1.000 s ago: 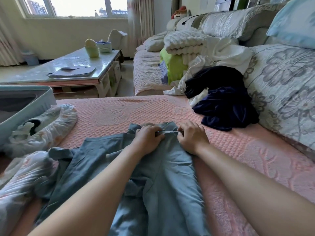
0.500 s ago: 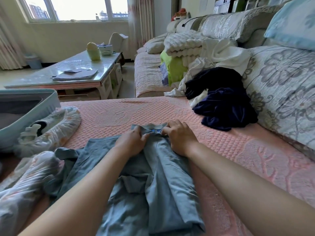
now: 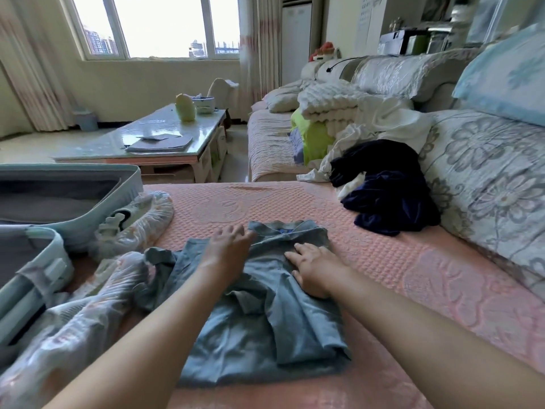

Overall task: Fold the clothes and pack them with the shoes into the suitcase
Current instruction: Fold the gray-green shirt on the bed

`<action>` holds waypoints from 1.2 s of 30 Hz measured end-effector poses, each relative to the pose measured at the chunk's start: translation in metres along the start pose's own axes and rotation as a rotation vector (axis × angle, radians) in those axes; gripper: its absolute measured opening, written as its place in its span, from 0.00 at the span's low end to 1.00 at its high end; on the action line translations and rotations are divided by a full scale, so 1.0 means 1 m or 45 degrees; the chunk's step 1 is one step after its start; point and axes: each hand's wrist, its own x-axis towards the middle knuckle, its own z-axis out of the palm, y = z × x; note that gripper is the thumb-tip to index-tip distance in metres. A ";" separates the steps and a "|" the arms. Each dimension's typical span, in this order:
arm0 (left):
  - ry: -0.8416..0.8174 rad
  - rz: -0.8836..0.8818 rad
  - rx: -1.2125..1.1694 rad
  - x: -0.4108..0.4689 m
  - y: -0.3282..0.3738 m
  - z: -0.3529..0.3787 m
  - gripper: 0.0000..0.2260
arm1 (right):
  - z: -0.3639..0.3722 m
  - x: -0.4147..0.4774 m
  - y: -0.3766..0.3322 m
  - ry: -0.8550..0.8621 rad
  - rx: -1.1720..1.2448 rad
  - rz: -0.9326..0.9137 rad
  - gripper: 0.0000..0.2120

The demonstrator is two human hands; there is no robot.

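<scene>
**Grey-blue shirt part-folded; both hands flat on it, nothing packed yet**

1. Work in hand. The shirt (image 3: 253, 343) lies on the pink sofa cover (image 3: 413, 276) directly before the person, its right side already turned in lengthwise. The right hand (image 3: 315, 268) presses flat on that fold with straight fingers and grips nothing. The left hand (image 3: 228, 246) rests open and spread beside the collar (image 3: 283, 228), also holding nothing.

2. Recommendation. The left sleeve is bunched and loose. It should be drawn flat and turned in to match the right side, the cloth smoothed from the collar downward, and only then the hem brought up. Creases sit under the right wrist.

3. Containers. The suitcase (image 3: 82, 216) stands open at the left; what shows of both halves is grey lining and a strap, with no garment seen inside. One shoe (image 3: 138, 216) sits in a clear bag outside, against the case wall. A second clear bag (image 3: 67, 329) lies nearer; its contents cannot be read.

4. Outstanding. Dark clothes (image 3: 392, 202) and a white garment (image 3: 395, 125) lie unfolded further back.
</scene>
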 end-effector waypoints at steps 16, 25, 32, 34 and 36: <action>-0.028 0.667 -0.759 -0.085 0.068 -0.013 0.12 | -0.006 -0.127 -0.011 -0.207 -0.033 -0.198 0.50; -0.642 0.395 -0.751 -0.102 0.037 -0.027 0.21 | 0.011 -0.145 -0.003 -0.446 -0.207 -0.077 0.39; -0.007 0.235 -0.726 -0.093 0.052 -0.023 0.11 | 0.002 -0.124 -0.021 0.111 -0.090 -0.202 0.28; -0.185 0.181 -0.473 -0.091 0.054 -0.008 0.24 | 0.012 -0.117 -0.022 0.229 0.089 -0.177 0.24; -0.489 0.102 -0.344 -0.092 0.052 0.005 0.33 | 0.024 -0.111 -0.022 0.047 0.109 -0.135 0.31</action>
